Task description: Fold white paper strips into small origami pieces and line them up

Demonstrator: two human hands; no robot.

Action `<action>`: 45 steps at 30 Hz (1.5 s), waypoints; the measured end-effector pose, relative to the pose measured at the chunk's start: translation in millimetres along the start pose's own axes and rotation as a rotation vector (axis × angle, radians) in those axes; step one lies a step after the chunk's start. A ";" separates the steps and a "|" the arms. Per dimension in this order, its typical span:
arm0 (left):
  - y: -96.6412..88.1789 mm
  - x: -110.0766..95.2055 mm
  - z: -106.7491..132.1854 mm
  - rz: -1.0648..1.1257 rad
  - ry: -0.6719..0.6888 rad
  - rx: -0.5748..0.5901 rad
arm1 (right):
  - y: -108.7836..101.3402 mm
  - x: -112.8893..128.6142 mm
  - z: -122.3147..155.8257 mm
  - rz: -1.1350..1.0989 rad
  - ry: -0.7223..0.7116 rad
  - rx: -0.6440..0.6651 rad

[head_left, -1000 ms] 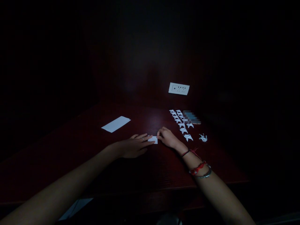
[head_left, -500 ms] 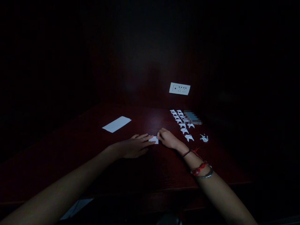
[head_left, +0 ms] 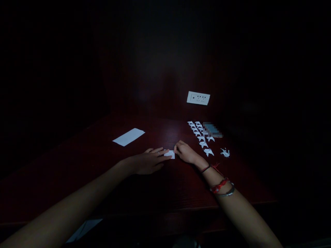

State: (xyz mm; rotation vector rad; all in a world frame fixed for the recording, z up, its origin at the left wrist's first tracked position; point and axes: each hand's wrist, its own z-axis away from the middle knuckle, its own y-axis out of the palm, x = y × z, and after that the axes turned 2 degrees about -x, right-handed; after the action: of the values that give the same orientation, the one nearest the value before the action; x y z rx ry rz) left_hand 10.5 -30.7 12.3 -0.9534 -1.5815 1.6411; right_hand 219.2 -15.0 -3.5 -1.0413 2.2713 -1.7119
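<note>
A small white piece of paper [head_left: 170,155] lies on the dark red table between my hands, with faint fold lines on it. My left hand [head_left: 151,161] rests flat, fingers stretched out over the paper's left part; a ring shows on one finger. At the paper's upper right corner, my right hand [head_left: 184,151] has its fingers curled together in a pinch, partly hiding that corner. Several small folded paper pieces [head_left: 202,138] stand in rows to the right of my right hand.
A larger white paper sheet [head_left: 128,137] lies at the left on the table [head_left: 103,182]. At the right are a pixelated flat blue object [head_left: 213,130] and a little heap of white paper scraps [head_left: 225,153]. On the back wall sits a white socket plate [head_left: 198,98].
My right hand has shifted very slightly to the right at the paper's corner. My left hand and the other papers stay where they were.
</note>
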 end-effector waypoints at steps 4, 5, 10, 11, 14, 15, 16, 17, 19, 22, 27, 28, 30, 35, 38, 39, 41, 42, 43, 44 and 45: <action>2.5 3.9 -0.1 0.006 0.007 0.000 | -6.0 5.3 0.0 -0.022 -0.032 -0.045; 2.9 5.1 0.2 0.009 0.010 0.001 | -8.9 7.2 0.5 -0.047 -0.048 -0.049; 2.8 7.1 1.7 0.040 0.005 0.001 | -16.7 12.6 3.7 -0.227 -0.039 0.013; 2.5 6.8 1.5 0.044 0.001 -0.001 | -15.9 12.4 4.0 -0.267 -0.014 0.014; 2.0 5.8 0.4 0.046 -0.001 0.000 | -10.8 10.8 3.5 -0.349 0.063 -0.003; 2.0 5.7 0.0 0.047 0.001 0.001 | -9.2 10.2 3.2 -0.358 0.085 -0.009; 2.0 5.8 -0.4 0.047 0.002 0.002 | -7.9 9.7 3.0 -0.359 0.101 -0.014; 2.0 6.1 -0.6 0.046 0.004 0.003 | -7.1 9.4 3.0 -0.352 0.109 -0.022; 2.0 6.7 -0.9 0.043 0.006 0.001 | -7.2 9.2 3.4 -0.315 0.099 -0.035; 1.9 7.3 -0.7 0.039 0.013 -0.008 | -10.4 9.9 4.6 -0.238 0.036 -0.039; 2.9 8.0 -0.3 0.044 0.015 -0.020 | -16.8 11.7 6.6 -0.172 -0.154 0.006; 3.4 8.3 -0.3 0.044 0.015 -0.026 | -17.5 11.9 6.9 -0.165 -0.182 0.017; 4.5 8.7 -0.5 0.043 0.016 -0.035 | -18.4 12.0 7.4 -0.147 -0.219 0.043; 5.6 8.4 -1.2 0.035 0.015 -0.056 | -18.9 11.0 7.4 -0.073 -0.264 0.086; 6.3 8.2 -1.9 0.025 0.020 -0.069 | -19.0 10.5 7.6 -0.028 -0.281 0.095; 6.9 8.4 -2.2 0.015 0.022 -0.071 | -19.1 10.5 7.7 -0.013 -0.284 0.097; 8.1 8.9 -2.6 -0.008 0.023 -0.072 | -19.5 10.6 8.2 0.020 -0.281 0.098; 8.6 9.0 -2.8 -0.018 0.023 -0.072 | -19.7 10.8 8.5 0.037 -0.276 0.098; 9.0 9.1 -2.9 -0.025 0.022 -0.074 | -20.0 10.9 8.7 0.054 -0.270 0.098; 9.2 9.0 -3.1 -0.030 0.021 -0.077 | -20.3 11.1 8.9 0.070 -0.266 0.100; 9.2 8.8 -3.2 -0.034 0.019 -0.083 | -20.7 11.2 9.2 0.084 -0.264 0.103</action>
State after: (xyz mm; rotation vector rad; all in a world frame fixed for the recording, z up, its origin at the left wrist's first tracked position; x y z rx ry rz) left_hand 9.0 -22.0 2.6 -0.9760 -1.6551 1.5499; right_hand 224.3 -31.5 14.9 -1.0631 2.0131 -1.5387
